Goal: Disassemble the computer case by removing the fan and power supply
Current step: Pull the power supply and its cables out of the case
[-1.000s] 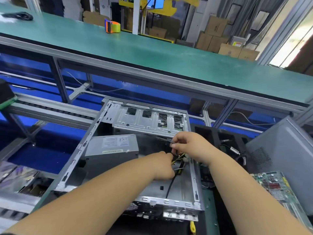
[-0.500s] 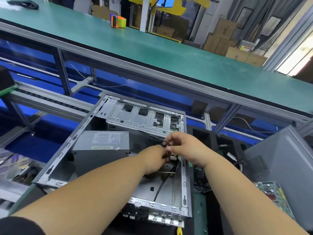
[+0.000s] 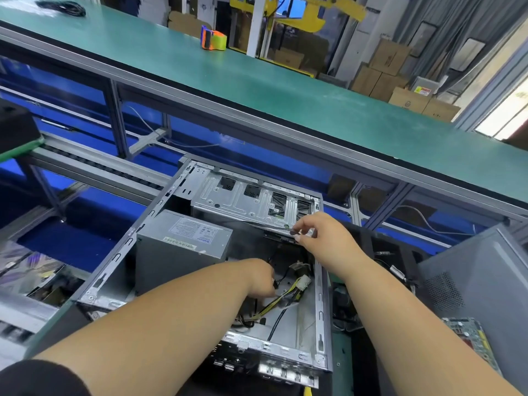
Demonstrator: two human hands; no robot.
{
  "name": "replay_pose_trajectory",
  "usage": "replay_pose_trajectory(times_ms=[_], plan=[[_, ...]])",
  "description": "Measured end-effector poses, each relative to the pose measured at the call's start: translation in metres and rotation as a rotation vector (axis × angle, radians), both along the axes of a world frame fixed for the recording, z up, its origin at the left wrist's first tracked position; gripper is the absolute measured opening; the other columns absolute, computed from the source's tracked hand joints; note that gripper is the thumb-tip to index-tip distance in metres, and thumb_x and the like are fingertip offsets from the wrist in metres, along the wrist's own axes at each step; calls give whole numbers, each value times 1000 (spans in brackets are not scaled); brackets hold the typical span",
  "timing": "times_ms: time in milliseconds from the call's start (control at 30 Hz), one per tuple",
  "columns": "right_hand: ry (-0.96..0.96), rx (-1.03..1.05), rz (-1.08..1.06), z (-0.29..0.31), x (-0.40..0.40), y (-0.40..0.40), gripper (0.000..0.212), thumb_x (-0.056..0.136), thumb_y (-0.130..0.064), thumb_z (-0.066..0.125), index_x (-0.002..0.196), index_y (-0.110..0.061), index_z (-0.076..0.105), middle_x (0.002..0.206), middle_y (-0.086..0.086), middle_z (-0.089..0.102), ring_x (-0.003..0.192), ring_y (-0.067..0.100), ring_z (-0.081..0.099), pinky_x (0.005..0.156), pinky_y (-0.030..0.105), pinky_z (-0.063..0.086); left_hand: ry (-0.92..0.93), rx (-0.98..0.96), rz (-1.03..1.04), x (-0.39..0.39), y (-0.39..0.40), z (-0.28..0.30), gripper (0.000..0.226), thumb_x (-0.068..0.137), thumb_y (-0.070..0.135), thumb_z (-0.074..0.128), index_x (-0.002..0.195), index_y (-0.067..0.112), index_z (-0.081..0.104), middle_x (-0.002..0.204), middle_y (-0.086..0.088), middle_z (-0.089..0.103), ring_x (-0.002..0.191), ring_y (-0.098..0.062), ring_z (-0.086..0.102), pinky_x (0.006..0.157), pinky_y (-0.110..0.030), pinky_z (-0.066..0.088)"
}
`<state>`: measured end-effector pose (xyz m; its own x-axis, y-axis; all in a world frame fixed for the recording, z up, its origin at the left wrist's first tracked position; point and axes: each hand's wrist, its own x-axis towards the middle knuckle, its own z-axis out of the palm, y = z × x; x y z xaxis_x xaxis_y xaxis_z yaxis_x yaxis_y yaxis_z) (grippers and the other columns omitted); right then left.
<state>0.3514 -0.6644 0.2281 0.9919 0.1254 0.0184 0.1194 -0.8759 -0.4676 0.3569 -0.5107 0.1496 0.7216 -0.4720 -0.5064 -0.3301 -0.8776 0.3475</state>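
Observation:
An open metal computer case (image 3: 120,261) lies on its side in front of me. The grey power supply (image 3: 183,247) with a white label sits in its left half. A silver drive cage (image 3: 243,201) spans the far end. My left hand (image 3: 258,278) reaches down into the case and its curled fingers grip the yellow and black cable bundle (image 3: 278,301) with a white connector (image 3: 303,282). My right hand (image 3: 317,235) is at the drive cage's near edge and pinches a thin black cable (image 3: 281,228). No fan is visible.
A green-topped conveyor bench (image 3: 285,90) runs behind the case, with an orange tape dispenser (image 3: 213,38) on it. A grey case panel (image 3: 483,281) stands at the right, and a green circuit board (image 3: 468,335) lies below it. Loose black cables lie right of the case.
My hands have separated: the right one rose to the drive cage edge with a black cable, the left sank lower into the case onto the yellow and black wires. The camera view shifted.

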Motion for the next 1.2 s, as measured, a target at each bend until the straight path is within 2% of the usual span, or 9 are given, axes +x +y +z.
replay_pose_trajectory(times_ms=[133, 333, 500, 600, 767, 900, 1000, 1067, 1200], plan=[[44, -35, -33, 1, -2, 1, 8, 93, -27, 64, 91, -35, 63, 79, -7, 57, 73, 13, 56, 65, 27, 46, 56, -7, -42, -2, 0, 0, 43, 88, 40, 62, 123, 14, 60, 121, -8, 62, 108, -27, 59, 79, -30, 45], [137, -6, -21, -4, -2, 3, 9, 96, -24, 59, 100, -31, 63, 73, -12, 72, 64, 1, 61, 61, 21, 44, 77, -22, -184, -11, 1, 11, 41, 87, 38, 65, 125, 23, 59, 120, -3, 63, 99, -22, 60, 81, -32, 49], [205, -88, 87, -2, 2, 7, 32, 93, -16, 61, 123, -27, 62, 90, -12, 72, 87, 5, 65, 81, 27, 52, -24, -192, -224, -23, 7, 45, 68, 83, 23, 67, 146, 23, 41, 139, -4, 50, 118, -24, 53, 98, -41, 48], [245, -183, 166, -1, 3, 15, 40, 91, -16, 61, 129, -27, 61, 106, -8, 71, 98, 12, 65, 90, 33, 51, -115, -263, -244, -27, 22, 74, 58, 86, 20, 61, 142, 28, 48, 140, -1, 50, 120, -21, 51, 100, -37, 45], [295, -339, 307, -10, 8, 31, 38, 94, -16, 58, 129, -28, 58, 122, -3, 65, 111, 21, 59, 83, 24, 39, -308, -292, -141, -22, 72, 109, 40, 88, 33, 63, 127, 37, 59, 125, 7, 55, 114, -16, 54, 97, -36, 46], [352, -344, 281, -14, 14, 35, 44, 96, -9, 51, 132, -32, 58, 126, -9, 65, 114, 14, 59, 97, 25, 44, -358, -55, -66, -11, 123, 109, 85, 69, 66, 72, 142, 39, 37, 140, 8, 43, 130, -16, 42, 108, -41, 39], [381, -273, 244, -12, 15, 32, 44, 95, -4, 45, 120, -34, 66, 108, -16, 71, 104, 6, 61, 89, 19, 47, -222, 170, -71, -6, 149, 96, 127, 54, 71, 80, 154, 34, 11, 154, 6, 24, 142, -20, 25, 114, -41, 31], [378, -222, 204, -10, 14, 30, 44, 94, -4, 43, 113, -34, 68, 98, -19, 72, 97, 3, 62, 81, 14, 47, -229, 182, -70, -4, 158, 85, 133, 53, 66, 83, 155, 31, 5, 156, 9, 17, 144, -18, 20, 115, -38, 29], [368, -135, 127, -8, 9, 29, 37, 96, -5, 45, 109, -31, 69, 95, -14, 73, 96, 6, 65, 89, 27, 53, -292, 148, -52, 1, 166, 70, 136, 57, 62, 84, 156, 27, -3, 162, 8, 7, 148, -17, 10, 120, -34, 18]])
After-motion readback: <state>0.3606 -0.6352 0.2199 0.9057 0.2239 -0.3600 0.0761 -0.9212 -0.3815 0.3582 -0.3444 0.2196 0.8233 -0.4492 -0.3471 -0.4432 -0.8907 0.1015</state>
